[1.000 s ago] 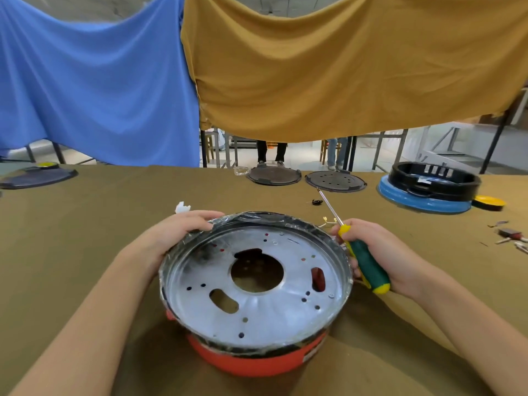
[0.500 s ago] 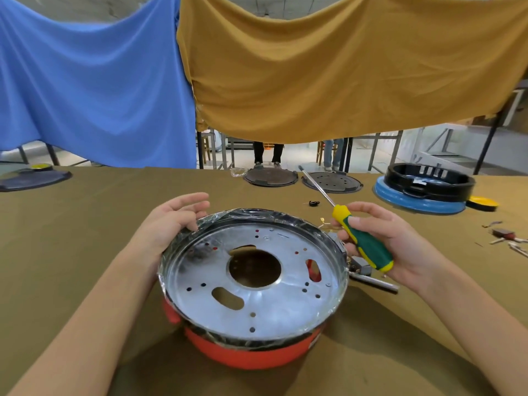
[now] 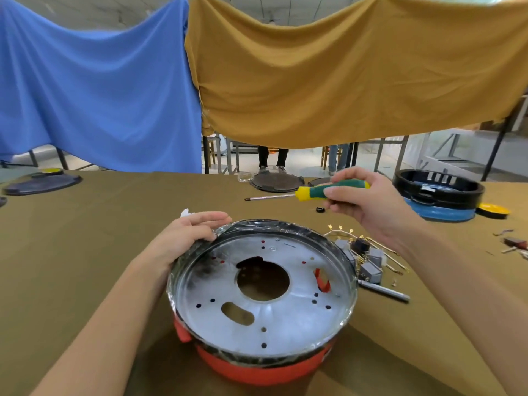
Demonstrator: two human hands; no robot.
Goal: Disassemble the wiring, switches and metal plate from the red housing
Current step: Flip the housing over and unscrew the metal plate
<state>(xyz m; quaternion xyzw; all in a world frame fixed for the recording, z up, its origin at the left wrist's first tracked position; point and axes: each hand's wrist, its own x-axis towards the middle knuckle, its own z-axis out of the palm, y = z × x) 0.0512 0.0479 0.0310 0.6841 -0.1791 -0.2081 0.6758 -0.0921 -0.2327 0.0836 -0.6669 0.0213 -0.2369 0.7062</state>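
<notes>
The round red housing [image 3: 257,370] sits in front of me on the table. Its top is filled by a silver metal plate [image 3: 285,318] with a large centre hole and several small holes, and crinkled foil lines the rim. My left hand [image 3: 188,235] rests on the housing's far-left rim, fingers stretched over the foil. My right hand [image 3: 363,207] is raised above the table behind the housing, gripping a green and yellow screwdriver [image 3: 331,191] held level with its tip pointing left. Loose grey switches and gold-tipped wiring [image 3: 368,258] lie right of the housing.
A grey pen-like rod [image 3: 384,291] lies by the switches. A black ring on a blue base [image 3: 438,195] and a yellow cap [image 3: 494,210] stand far right, dark discs [image 3: 275,182] at the back, small parts [image 3: 514,244] at the right edge. A dark lid [image 3: 40,182] lies far left.
My right hand lifted the screwdriver up and away from the housing's right rim and turned it level, tip to the left. The left hand stayed at the rim.
</notes>
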